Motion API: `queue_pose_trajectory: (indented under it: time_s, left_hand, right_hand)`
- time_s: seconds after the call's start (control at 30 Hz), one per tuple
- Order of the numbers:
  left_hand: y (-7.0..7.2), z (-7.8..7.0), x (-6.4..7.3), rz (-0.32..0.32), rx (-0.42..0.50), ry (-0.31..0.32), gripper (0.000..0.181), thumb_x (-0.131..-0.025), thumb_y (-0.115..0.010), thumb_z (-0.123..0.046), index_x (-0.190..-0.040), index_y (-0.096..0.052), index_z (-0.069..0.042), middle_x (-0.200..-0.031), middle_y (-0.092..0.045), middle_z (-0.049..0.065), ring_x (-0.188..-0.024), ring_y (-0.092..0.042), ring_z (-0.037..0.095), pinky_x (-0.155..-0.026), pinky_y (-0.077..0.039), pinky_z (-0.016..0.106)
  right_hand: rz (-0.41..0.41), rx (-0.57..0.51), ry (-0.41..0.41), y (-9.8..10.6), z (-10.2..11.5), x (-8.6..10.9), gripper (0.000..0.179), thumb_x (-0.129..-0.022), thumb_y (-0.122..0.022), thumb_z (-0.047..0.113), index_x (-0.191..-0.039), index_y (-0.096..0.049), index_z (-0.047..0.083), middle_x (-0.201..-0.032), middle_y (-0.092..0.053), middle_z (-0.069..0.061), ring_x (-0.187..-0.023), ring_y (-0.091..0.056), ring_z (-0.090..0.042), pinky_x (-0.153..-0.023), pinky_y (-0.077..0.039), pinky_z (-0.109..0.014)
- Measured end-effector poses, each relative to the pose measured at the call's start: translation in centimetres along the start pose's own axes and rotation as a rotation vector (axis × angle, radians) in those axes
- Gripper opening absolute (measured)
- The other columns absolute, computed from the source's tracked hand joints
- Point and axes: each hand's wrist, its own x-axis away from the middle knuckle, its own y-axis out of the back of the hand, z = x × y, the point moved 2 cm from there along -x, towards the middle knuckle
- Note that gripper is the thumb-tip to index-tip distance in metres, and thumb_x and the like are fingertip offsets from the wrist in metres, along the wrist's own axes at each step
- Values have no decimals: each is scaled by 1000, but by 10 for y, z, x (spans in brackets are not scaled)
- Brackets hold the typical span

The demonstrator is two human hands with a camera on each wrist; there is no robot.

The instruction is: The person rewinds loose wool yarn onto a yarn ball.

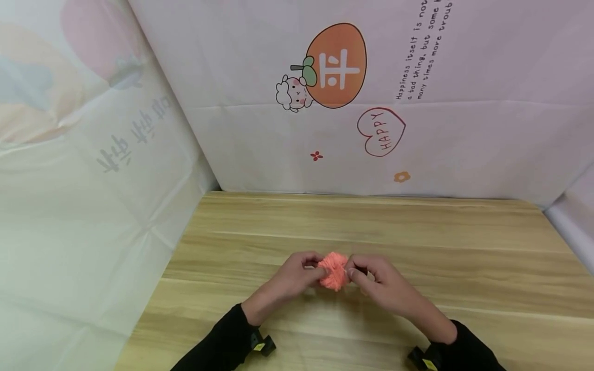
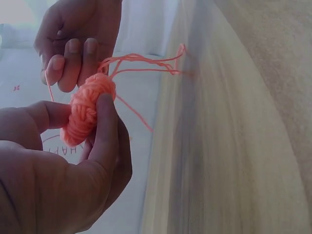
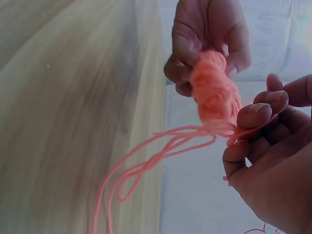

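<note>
A small coral-pink ball of yarn (image 1: pixel 333 271) is held up over the wooden table, between both hands. My left hand (image 1: pixel 297 273) grips its left side, thumb on one face and fingers on the other, as the left wrist view shows with the wound yarn (image 2: pixel 85 114). At the ball's right side my right hand (image 1: pixel 382 281) pinches a strand between thumb and fingertips. Several loose strands (image 3: pixel 161 153) hang from the ball in loops near the right fingertips (image 3: pixel 254 115). In the left wrist view one strand runs up to the right hand (image 2: pixel 78 53).
The wood-grain table (image 1: pixel 260 221) spreads beneath both hands. A white printed sheet (image 1: pixel 260 149) stands upright behind it, and another pale sheet (image 1: pixel 93 232) hangs along the left side. Black wrist cameras sit at both cuffs.
</note>
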Motion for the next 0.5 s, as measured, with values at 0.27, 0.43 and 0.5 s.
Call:
queue_pose_trajectory:
  time_s: [0.27,0.43,0.5]
  left_hand:
    - [2,-4,-5,-30,322,-15,27,-90,-64,-9,-115,-61,0,-110,-59,16,-93,-63,22,-89,-49,55]
    - [4,-10,-7,32,415,-81,29,-94,-63,-10,-120,-59,1,-114,-60,18,-99,-62,25,-93,-44,58]
    - [4,-13,-6,57,439,-97,30,-94,-63,-11,-121,-59,1,-115,-60,18,-101,-62,26,-94,-43,59]
  right_hand:
    - [18,-30,26,-10,-4,6,29,-97,-50,-5,-83,-58,19,-68,-51,3,-60,-46,-8,-53,-43,-27]
    - [23,-43,-27,-14,-10,10,26,-102,-49,6,-82,-57,22,-66,-47,7,-58,-45,-8,-52,-42,-24]
    - [23,-53,-26,-15,-13,10,26,-102,-49,7,-82,-57,21,-66,-46,7,-58,-44,-8,-52,-42,-24]
